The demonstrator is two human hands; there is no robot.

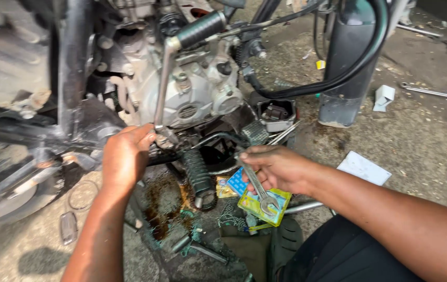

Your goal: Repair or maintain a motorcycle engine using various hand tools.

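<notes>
The open-ended spanner [260, 190] sits gripped in the right hand [275, 168], its jaw end poking out below the fist over a yellow packet [278, 204] on the floor [422, 146]; its upper end is hidden inside the fingers. The left hand [124, 156] curls closed at the foot of the kick-start lever [163, 78], against the engine casing [202, 94]; what its fingertips pinch is hidden. Between the hands hangs a ribbed footpeg [198, 175], and well off past the right hand lies another spanner [431, 93].

The concrete floor [422, 136] is dirty and has an oil stain [162, 206] under the engine. On it lie a long spanner [431, 92], a white paper [364, 168], a small white box [384, 97] and a yellow packet [263, 206].
</notes>
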